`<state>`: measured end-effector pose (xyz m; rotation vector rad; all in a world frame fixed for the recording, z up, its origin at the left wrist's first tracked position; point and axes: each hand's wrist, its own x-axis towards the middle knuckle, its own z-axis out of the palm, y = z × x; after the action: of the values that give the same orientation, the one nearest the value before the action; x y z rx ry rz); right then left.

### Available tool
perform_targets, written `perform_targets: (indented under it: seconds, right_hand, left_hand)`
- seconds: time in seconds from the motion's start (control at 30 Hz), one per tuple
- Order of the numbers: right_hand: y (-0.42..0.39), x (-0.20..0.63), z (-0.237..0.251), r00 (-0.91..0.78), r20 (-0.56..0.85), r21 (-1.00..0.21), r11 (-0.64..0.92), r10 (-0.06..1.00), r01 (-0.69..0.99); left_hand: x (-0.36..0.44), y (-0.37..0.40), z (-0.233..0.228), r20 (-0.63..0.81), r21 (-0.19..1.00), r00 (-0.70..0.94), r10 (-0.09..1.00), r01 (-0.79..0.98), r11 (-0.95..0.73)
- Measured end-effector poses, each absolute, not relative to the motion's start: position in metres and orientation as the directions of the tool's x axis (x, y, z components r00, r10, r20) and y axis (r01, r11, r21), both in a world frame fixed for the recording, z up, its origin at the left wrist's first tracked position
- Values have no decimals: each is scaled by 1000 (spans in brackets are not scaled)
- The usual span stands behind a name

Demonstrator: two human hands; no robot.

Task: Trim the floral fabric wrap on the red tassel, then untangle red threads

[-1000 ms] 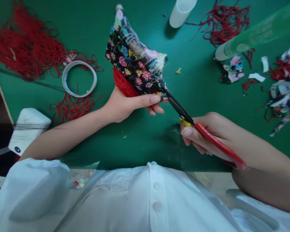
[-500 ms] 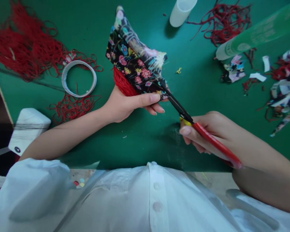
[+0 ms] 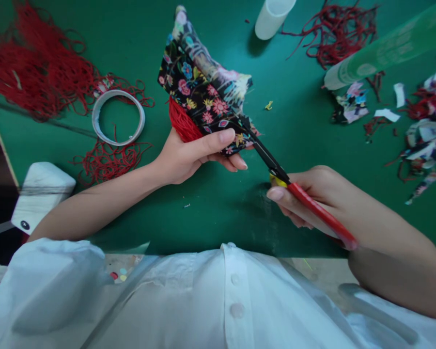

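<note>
My left hand (image 3: pixel 199 152) pinches a piece of black floral fabric (image 3: pixel 203 92) between thumb and fingers, with the thumb on top near its lower edge. From under the fabric's left side, a bundle of red thread (image 3: pixel 183 121) sticks out above my wrist. My right hand (image 3: pixel 305 196) is closed around the red-handled scissors (image 3: pixel 318 213), which have dark blades. The blade tips are at the fabric's right part, just beyond my left thumb. A bit of yellow (image 3: pixel 277 181) shows by the scissors' pivot. Frayed threads stand out along the fabric's right edge.
On the green table (image 3: pixel 210 218) lie a tape roll (image 3: pixel 95 128), a heap of red thread (image 3: pixel 39 68) and a white device (image 3: pixel 43 194) at left. A white cup (image 3: pixel 274 19), green tube (image 3: pixel 385 46), red cords (image 3: pixel 341 31) and scraps (image 3: pixel 428 138) are at right.
The scissor blades have moved slightly up and left, further into the fabric. The fabric's lower right corner now hangs lower, over my left fingers. My right hand has shifted a little left.
</note>
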<state>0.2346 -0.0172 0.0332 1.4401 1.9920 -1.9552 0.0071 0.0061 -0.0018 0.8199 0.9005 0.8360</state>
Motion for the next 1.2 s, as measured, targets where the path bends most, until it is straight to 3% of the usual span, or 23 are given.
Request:
perform_targets:
  seconds: [0.2, 0.6, 0.93, 1.2]
  right_hand:
    - [-16, 235, 34, -591, -567, -787, -166, 573, 594]
    - [-19, 234, 35, -528, -659, -722, -255, 535, 643]
    - [-21, 239, 33, -604, -554, -796, -152, 572, 586]
    - [-20, 242, 37, -583, -576, -770, -140, 573, 622]
  left_hand:
    - [7, 5, -2, -315, 868, 346, 884, -272, 416]
    - [6, 4, -2, -414, 823, 325, 850, -266, 502]
    - [6, 3, 0, -426, 826, 353, 833, -225, 517]
    - [9, 5, -1, -389, 857, 334, 859, -211, 470]
